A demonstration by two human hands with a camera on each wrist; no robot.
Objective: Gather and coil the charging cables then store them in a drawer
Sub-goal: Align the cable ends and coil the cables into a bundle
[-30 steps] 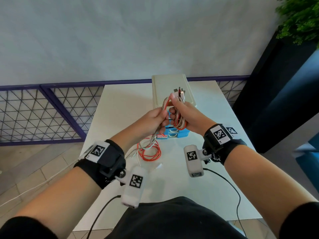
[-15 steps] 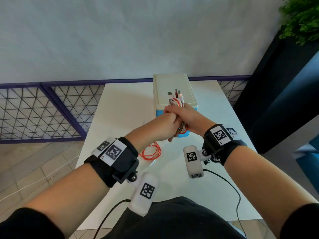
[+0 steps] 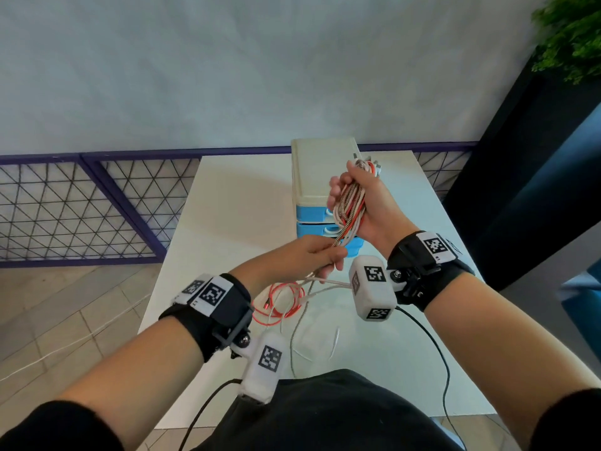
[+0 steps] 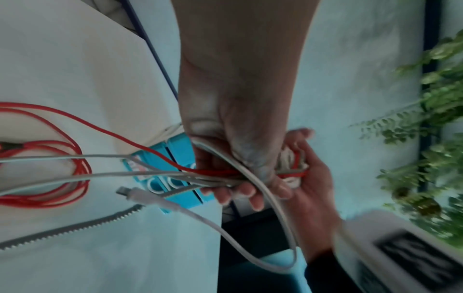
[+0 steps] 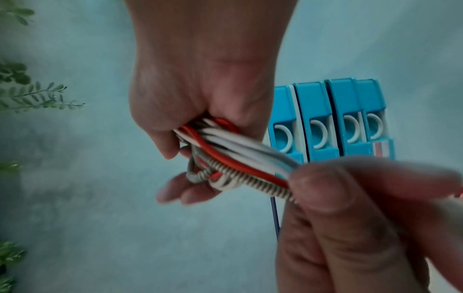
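Parted since half a second ago: left hand (image 3: 320, 255) dropped below and toward the body, right hand (image 3: 364, 203) lifted and tipped back over the drawers (image 3: 320, 177). Half a second back, both clasped together at the bundle.

Right grip curled tight round the coil (image 3: 350, 203) of white, red and spring-wrapped cables, plug ends poking out above the fist. Left grip pinching the same strands just below the coil, thumb on top in the right wrist view, pulling them taut. Loose tails (image 3: 302, 307) trailing from the left hand down to the tabletop (image 3: 227, 222); red loops (image 3: 279, 302) lying there, near the left wrist, one white plug end (image 4: 122, 191) hanging free in the left wrist view.

Drawers blue-fronted, all apparently closed, standing at the far side of the tabletop, just behind the right hand.

Judged step: winding the remaining slack onto the coil; storing not yet begun.

Risks from here:
- Red loops on the tabletop snagging or knotting with the white tails as slack gets drawn up, since the strands cross each other.
- Coil springing open if the right grip eases, the spring-wrapped cable looking stiff.
- Dangling tails catching the wrist cameras.
- No free hand for opening a drawer while both grip cables.
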